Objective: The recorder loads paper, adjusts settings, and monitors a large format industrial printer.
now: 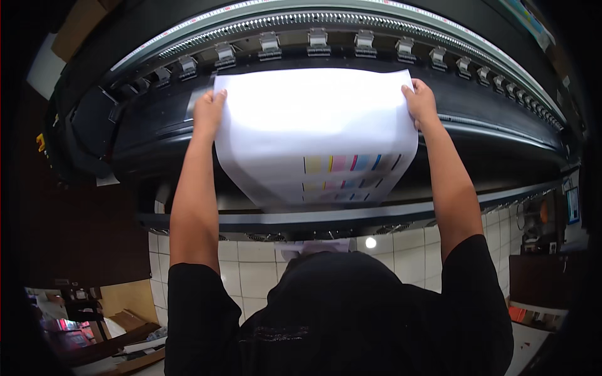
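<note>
A wide white sheet of paper (pixel 301 113) stretches between my two hands over the black bed of a large-format printer (pixel 483 128). My left hand (pixel 208 113) pinches its far left corner, thumb on top. At the far right corner my right hand (pixel 421 103) grips the edge the same way, its fingers partly hidden behind the sheet. The paper's near part curves down toward the printer's front and carries printed colour bars (pixel 351 164) in yellow, pink, blue and black. Its lower end fades into shadow.
Beyond the sheet runs a row of metal pinch rollers (pixel 318 42) under a toothed rail with a scale strip (pixel 251 9). A grey front bar (pixel 301 219) crosses near my body. Dark cabinets (pixel 69 232) stand at the left; cardboard pieces (pixel 128 319) lie lower left.
</note>
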